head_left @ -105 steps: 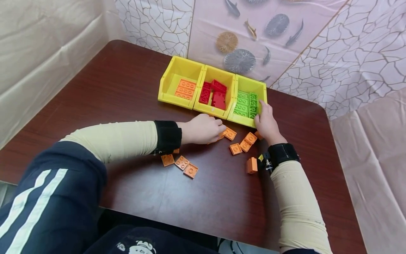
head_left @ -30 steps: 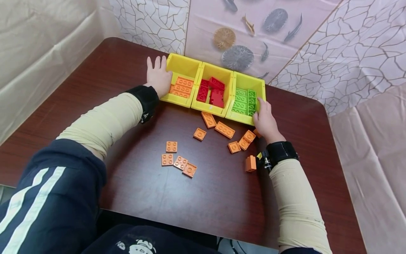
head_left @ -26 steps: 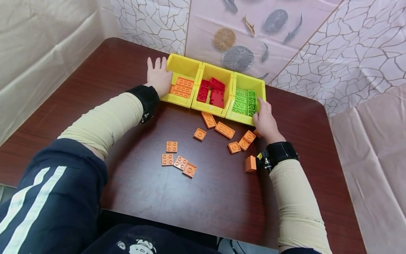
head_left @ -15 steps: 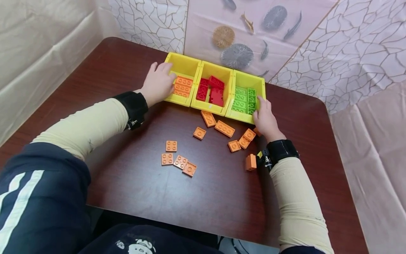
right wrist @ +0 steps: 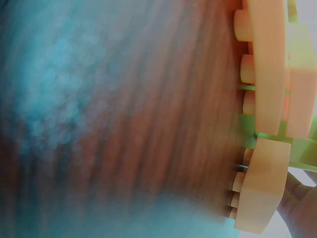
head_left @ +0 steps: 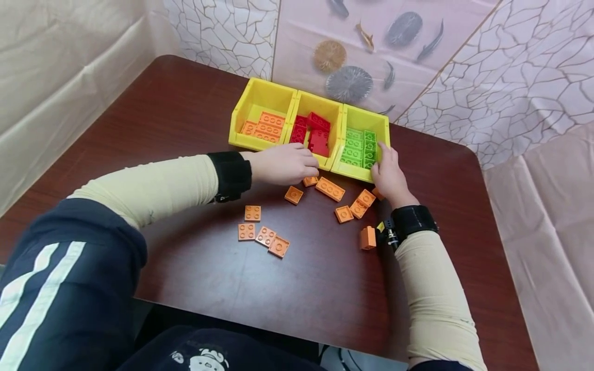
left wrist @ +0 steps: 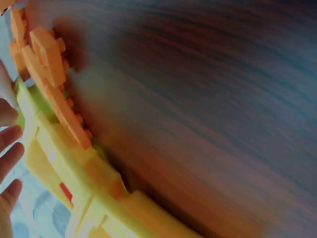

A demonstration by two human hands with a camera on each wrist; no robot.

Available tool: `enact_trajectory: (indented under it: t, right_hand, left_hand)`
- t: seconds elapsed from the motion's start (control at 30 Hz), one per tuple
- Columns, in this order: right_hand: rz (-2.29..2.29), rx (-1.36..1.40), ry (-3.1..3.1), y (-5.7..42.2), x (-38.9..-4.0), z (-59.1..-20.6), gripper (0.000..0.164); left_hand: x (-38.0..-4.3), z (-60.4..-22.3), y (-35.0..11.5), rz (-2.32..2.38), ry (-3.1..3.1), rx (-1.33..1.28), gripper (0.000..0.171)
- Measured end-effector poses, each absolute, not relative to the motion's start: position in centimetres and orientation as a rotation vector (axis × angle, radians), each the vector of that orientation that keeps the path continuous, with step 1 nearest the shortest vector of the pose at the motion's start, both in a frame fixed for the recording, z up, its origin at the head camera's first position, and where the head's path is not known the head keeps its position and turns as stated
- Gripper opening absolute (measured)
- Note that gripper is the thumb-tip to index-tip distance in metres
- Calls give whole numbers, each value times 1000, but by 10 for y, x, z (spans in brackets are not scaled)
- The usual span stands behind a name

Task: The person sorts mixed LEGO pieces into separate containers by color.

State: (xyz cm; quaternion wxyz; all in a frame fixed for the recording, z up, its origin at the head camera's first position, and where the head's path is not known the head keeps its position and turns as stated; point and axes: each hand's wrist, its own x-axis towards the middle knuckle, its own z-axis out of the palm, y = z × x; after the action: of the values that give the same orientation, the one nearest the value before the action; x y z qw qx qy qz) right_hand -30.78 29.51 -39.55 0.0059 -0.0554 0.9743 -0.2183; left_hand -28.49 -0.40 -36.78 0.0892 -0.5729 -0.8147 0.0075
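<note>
In the head view, my left hand (head_left: 284, 164) reaches over the front edge of the middle yellow bin (head_left: 323, 165). Its fingers hang above an orange building brick (head_left: 310, 181), which is partly hidden. Spread fingers (left wrist: 11, 161) show in the left wrist view with nothing between them. My right hand (head_left: 391, 178) holds the outer side wall of the right yellow bin (head_left: 355, 174), which contains green bricks (head_left: 359, 148). Red bricks (head_left: 318, 135) lie in the middle bin, and orange bricks (head_left: 266, 127) in the left yellow bin (head_left: 252, 143).
More orange bricks lie loose on the dark wooden table (head_left: 223, 278): a long one (head_left: 330, 189), a small group (head_left: 362, 204) to the right, and several square ones (head_left: 266, 236) nearer the front. One orange brick (head_left: 368, 238) stands beside the right wrist. A patterned cloth (head_left: 348, 56) hangs behind the bins.
An additional orange brick lies in the left bin compared with 3.5 seconds ago. My left hand has since swung from that bin rightward to the middle bin's front. The right hand stays put.
</note>
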Motion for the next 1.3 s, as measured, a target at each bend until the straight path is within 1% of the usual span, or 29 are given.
enact_trajectory:
  t: [0.1, 0.2, 0.5, 0.63, 0.9, 0.97, 1.17, 1.3]
  right_hand:
    - [-694, -179, 3048, 296, -307, -397, 57]
    - [-701, -191, 3050, 297, -308, -397, 57]
    - [-691, -202, 3064, 294, -309, -394, 57]
    - [-695, -203, 3065, 296, -310, -394, 56]
    - [-716, -197, 3046, 298, -308, -396, 58]
    - [-722, -196, 3042, 297, -307, -396, 58]
    - [-719, -201, 3051, 298, -306, -395, 57]
    - [-712, -203, 3050, 298, -306, -394, 56]
  left_hand:
    - [-287, -372, 7, 119, -2549, -1736, 35]
    - [-290, -376, 14, 189, -2650, -1728, 39]
    - [-292, -380, 17, 296, -2687, -1737, 35]
    - [-291, -377, 14, 278, -2716, -1725, 31]
    - [-288, -378, -1, 119, -2604, -1743, 19]
    - [-286, -376, -7, 56, -2581, -1730, 20]
    - [-282, -363, -26, -63, -2547, -1620, 31]
    - [-284, -352, -38, -137, -2558, -1482, 30]
